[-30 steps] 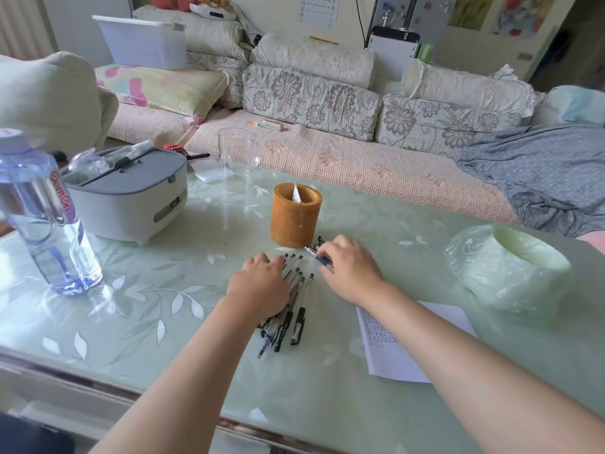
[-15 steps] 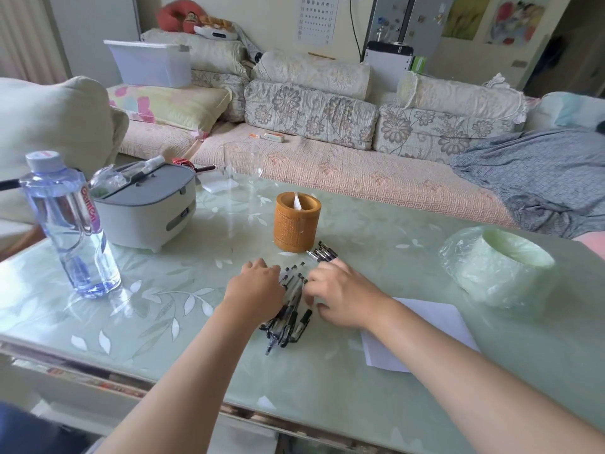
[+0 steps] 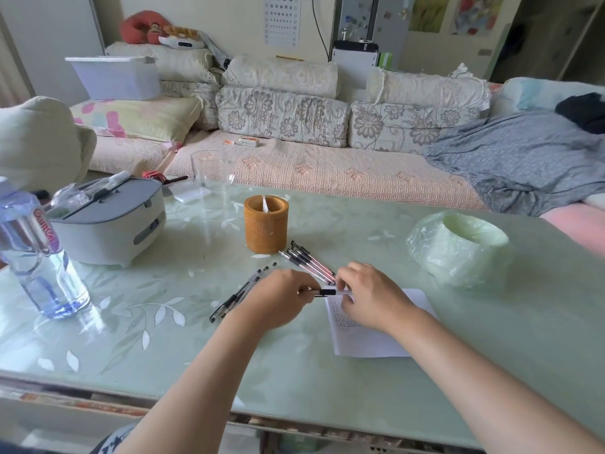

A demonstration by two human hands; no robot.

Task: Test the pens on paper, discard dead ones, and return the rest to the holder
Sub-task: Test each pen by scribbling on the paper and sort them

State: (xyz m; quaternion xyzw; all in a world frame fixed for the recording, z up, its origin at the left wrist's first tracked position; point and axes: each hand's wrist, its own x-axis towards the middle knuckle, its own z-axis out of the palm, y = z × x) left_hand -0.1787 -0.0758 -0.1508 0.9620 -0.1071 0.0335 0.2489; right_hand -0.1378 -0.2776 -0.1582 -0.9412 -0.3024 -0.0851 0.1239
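Note:
One black-capped pen [image 3: 327,292] is held level between both hands above the top edge of the white paper [image 3: 366,339]. My left hand [image 3: 278,301] pinches its cap end and my right hand [image 3: 366,291] grips its clear barrel. A group of several pens [image 3: 307,260] lies just behind my hands, near the brown cylindrical holder [image 3: 265,224]. Another group of pens [image 3: 239,294] lies left of my left hand, partly hidden by it. The paper carries faint scribbles near its top.
A water bottle [image 3: 36,250] and a grey-and-white appliance [image 3: 111,221] stand at the left of the glass-topped table [image 3: 163,339]. A clear glass [image 3: 212,178] stands behind the holder. A pale green bin lined with a plastic bag [image 3: 458,250] sits at the right.
Both hands have left the pile of pens and now hold a single pen between them over the paper. The pens lie in two groups.

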